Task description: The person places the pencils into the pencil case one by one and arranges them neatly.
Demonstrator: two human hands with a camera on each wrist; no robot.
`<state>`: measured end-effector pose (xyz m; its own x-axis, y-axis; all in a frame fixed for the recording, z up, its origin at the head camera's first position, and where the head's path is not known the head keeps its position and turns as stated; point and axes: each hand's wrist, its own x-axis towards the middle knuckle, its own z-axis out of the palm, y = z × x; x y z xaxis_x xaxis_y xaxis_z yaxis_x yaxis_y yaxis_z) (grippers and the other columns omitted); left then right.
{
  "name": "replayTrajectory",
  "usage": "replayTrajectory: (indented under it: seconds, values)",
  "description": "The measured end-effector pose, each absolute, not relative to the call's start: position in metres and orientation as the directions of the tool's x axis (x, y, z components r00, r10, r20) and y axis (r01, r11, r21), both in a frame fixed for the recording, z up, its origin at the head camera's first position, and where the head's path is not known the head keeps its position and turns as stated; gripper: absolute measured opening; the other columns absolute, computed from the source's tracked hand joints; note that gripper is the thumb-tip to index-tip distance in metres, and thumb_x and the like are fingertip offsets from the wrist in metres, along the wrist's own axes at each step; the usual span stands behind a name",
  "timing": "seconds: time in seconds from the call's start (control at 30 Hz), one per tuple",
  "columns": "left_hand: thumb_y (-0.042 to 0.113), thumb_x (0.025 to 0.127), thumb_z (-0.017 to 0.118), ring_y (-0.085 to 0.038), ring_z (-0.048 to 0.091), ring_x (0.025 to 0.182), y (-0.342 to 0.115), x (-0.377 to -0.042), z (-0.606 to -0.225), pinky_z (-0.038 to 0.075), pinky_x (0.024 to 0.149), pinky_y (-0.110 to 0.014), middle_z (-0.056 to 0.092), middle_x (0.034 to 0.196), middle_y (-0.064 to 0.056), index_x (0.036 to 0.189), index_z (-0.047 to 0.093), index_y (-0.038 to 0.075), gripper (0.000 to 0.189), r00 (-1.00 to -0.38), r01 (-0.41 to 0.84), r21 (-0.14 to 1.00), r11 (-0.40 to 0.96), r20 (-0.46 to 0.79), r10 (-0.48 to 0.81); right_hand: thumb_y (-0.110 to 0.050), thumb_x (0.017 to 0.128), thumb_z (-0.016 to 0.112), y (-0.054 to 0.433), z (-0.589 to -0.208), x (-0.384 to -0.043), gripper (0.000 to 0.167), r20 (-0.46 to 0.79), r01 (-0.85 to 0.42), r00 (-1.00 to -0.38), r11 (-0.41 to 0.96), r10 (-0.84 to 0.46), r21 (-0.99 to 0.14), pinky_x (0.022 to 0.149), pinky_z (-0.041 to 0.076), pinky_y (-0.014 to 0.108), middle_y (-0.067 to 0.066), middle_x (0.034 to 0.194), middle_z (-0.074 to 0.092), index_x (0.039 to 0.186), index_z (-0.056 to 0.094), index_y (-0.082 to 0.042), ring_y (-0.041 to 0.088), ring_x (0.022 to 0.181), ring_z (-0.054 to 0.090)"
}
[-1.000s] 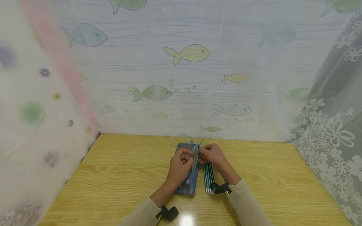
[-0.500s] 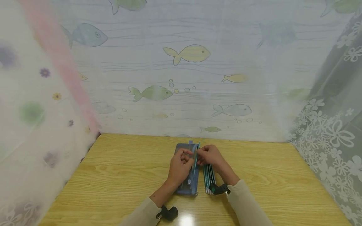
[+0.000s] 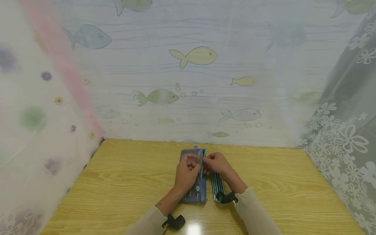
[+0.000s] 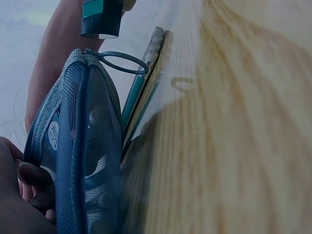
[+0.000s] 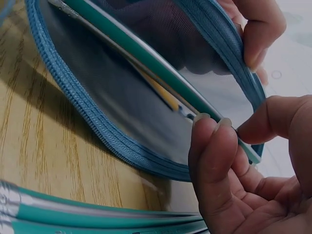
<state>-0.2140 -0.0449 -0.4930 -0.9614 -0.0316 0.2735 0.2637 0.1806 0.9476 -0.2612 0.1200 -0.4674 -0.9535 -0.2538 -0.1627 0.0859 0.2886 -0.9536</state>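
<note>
A blue mesh pencil case lies upright-lengthwise before me, its zipped mouth spread wide in the right wrist view. My left hand pinches one edge of that mouth between thumb and fingers. With thumb and fingertips, my right hand grips a green-and-silver pencil near one end. Most of this pencil lies inside the mouth, slanting along it, its ferrule end at the far corner. Deeper in the case shows a slim yellow-orange item. A ring pull hangs at the case's near end.
Several more green striped pencils with white erasers lie side by side on the wooden table, just right of the case and under my right wrist. A fish-patterned curtain closes off the table's back edge.
The pencil in my right hand has sunk down and left into the case, so less of it shows above the mouth. The case has tipped flatter; my left hand stays put.
</note>
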Motion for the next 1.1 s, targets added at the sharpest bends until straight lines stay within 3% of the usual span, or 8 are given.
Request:
replayTrajectory:
  seconds: [0.37,0.77,1.0,1.1]
  values:
    - [-0.002,0.096,0.061,-0.006,0.043,0.051,-0.046,-0.213,-0.495,0.038,0.052,-0.022,0.061,0.071,-0.003,0.124,0.069,0.010,0.032,-0.957,0.287,0.944,0.163,0.291,0.005,-0.011,0.104,0.058,0.122,-0.473,-0.261,0.021,-0.139,0.044,-0.940,0.296,-0.310,-0.954,0.061,0.060,0.036,0.015,0.080,0.071,0.098,0.068,0.006,0.020,0.065,0.070]
    - [-0.002,0.095,0.063,-0.003,0.040,0.047,-0.045,-0.215,-0.494,0.035,0.050,-0.021,0.061,0.068,-0.003,0.121,0.072,0.008,0.030,-0.953,0.293,0.940,0.173,0.301,-0.025,-0.014,0.104,0.059,0.137,-0.458,-0.266,0.026,-0.071,-0.013,-0.974,0.367,-0.214,-0.930,0.066,0.060,0.040,0.020,0.087,0.071,0.109,0.068,0.010,0.027,0.070,0.071]
    - [-0.001,0.095,0.065,-0.004,0.040,0.046,-0.045,-0.215,-0.497,0.035,0.049,-0.022,0.060,0.069,-0.004,0.122,0.072,0.010,0.029,-0.951,0.301,0.942,0.149,0.308,-0.030,-0.014,0.098,0.063,0.158,-0.455,-0.270,0.021,-0.042,-0.052,-0.984,0.509,-0.172,-0.859,0.064,0.058,0.038,0.014,0.083,0.072,0.102,0.072,0.004,0.025,0.068,0.070]
    - [-0.003,0.095,0.064,-0.004,0.038,0.046,-0.044,-0.212,-0.494,0.034,0.049,-0.022,0.060,0.069,-0.005,0.122,0.071,0.006,0.029,-0.948,0.308,0.939,0.153,0.317,-0.039,-0.018,0.098,0.065,0.165,-0.453,-0.271,0.021,-0.049,-0.062,-0.985,0.607,-0.164,-0.792,0.058,0.052,0.035,0.007,0.070,0.068,0.084,0.072,-0.003,0.020,0.060,0.062]
